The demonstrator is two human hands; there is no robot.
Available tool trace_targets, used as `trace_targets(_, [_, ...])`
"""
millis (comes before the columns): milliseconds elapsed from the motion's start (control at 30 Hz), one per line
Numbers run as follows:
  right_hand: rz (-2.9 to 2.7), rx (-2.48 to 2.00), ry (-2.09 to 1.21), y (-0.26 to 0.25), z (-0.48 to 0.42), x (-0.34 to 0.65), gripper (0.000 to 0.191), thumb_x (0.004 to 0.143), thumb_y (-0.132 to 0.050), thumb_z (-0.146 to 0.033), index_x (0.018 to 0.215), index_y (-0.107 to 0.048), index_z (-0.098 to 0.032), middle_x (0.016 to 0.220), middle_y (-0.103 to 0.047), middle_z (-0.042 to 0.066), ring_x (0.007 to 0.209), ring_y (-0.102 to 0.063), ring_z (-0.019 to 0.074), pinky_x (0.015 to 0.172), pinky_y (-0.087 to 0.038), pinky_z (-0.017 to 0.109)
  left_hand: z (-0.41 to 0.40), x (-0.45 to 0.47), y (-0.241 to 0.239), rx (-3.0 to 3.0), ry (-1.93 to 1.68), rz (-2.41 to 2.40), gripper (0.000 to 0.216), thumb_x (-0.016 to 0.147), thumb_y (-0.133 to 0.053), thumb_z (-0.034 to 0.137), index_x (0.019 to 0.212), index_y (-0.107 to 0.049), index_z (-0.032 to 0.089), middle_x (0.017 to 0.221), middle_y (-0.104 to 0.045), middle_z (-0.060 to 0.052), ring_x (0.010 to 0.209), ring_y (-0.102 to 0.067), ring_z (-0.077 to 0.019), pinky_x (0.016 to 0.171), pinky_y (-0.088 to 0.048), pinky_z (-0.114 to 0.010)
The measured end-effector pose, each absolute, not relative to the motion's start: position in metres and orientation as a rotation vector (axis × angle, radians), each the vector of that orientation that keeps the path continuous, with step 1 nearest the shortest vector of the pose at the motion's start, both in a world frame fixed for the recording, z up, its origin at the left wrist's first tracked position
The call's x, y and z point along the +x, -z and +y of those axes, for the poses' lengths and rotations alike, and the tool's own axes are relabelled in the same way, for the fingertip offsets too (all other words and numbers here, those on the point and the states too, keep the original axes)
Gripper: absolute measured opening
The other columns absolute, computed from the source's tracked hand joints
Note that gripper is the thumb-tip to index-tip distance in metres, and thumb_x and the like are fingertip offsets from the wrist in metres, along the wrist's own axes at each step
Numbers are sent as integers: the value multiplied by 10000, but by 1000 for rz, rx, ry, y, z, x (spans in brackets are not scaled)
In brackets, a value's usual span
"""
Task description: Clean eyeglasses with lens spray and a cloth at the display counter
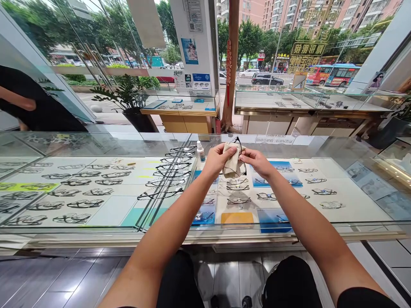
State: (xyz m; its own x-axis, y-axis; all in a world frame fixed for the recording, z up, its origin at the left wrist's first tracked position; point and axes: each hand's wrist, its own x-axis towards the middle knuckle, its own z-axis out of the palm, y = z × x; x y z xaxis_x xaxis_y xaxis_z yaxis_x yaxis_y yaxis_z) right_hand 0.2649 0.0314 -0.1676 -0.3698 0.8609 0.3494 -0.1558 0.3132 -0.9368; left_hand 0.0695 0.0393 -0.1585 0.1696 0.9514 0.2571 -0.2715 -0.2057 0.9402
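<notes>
My left hand (219, 159) is closed on a beige cleaning cloth (231, 166), which is folded over part of a pair of eyeglasses (238, 141). My right hand (257, 161) pinches the dark frame of the same eyeglasses from the right side. One dark end of the frame sticks up above the cloth; the lenses are mostly hidden. Both hands are above the glass counter. Just left of them a small white spray bottle (201, 151) stands upright on the glass. A row of dark eyeglasses (171, 173) lies on the counter top further left.
Under the glass of the display counter (276, 238) lie many eyeglasses, blue cards and an orange case (236, 218). Another person's arm (16, 99) shows at the far left. Behind stand a potted plant (135, 100), more display cases (308, 99) and a wooden post (230, 77).
</notes>
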Motion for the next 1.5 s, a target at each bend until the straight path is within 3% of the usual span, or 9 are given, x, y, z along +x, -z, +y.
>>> trace_targets(433, [-1437, -686, -1317, 176, 32, 262, 528, 717, -983, -687, 890, -807, -220, 886, -703, 19, 879, -564, 194, 875, -464, 339, 31, 71, 155, 1368, -1236, 725, 586, 620, -1059, 483, 1051, -840, 153, 966, -834, -76, 809, -714, -186, 746, -565, -285])
trace_targets(967, [-1634, -596, -1313, 167, 23, 259, 485, 814, -927, -675, 853, -807, -207, 983, -699, 53, 959, -587, 219, 930, -501, 368, 24, 75, 150, 1507, -1426, 752, 531, 758, -947, 652, 844, -738, 171, 761, -695, -7, 681, -572, -135, 661, -467, -266])
trace_targets(1233, [-1561, -678, -1283, 168, 27, 261, 497, 770, -932, -659, 768, -739, -201, 843, -627, 10, 849, -513, 182, 867, -436, 344, 35, 72, 153, 1416, -1422, 735, 623, 765, -894, 767, 792, -739, 164, 703, -668, -5, 661, -569, -138, 647, -470, -274])
trace_targets(1333, [-1513, -712, -1285, 168, 28, 262, 443, 763, -920, -615, 763, -743, -208, 847, -657, 18, 851, -526, 186, 840, -432, 331, 37, 70, 152, 1369, -1334, 695, 590, 763, -895, 735, 819, -745, 167, 697, -695, -17, 669, -623, -161, 657, -506, -283])
trace_targets(1500, [-1443, -692, -1336, 170, 29, 260, 408, 747, -930, -581, 762, -754, -214, 858, -693, 20, 862, -562, 186, 846, -447, 325, 34, 70, 150, 1359, -1277, 708, 503, 670, -998, 537, 898, -726, 180, 750, -719, 10, 657, -624, -136, 651, -499, -257])
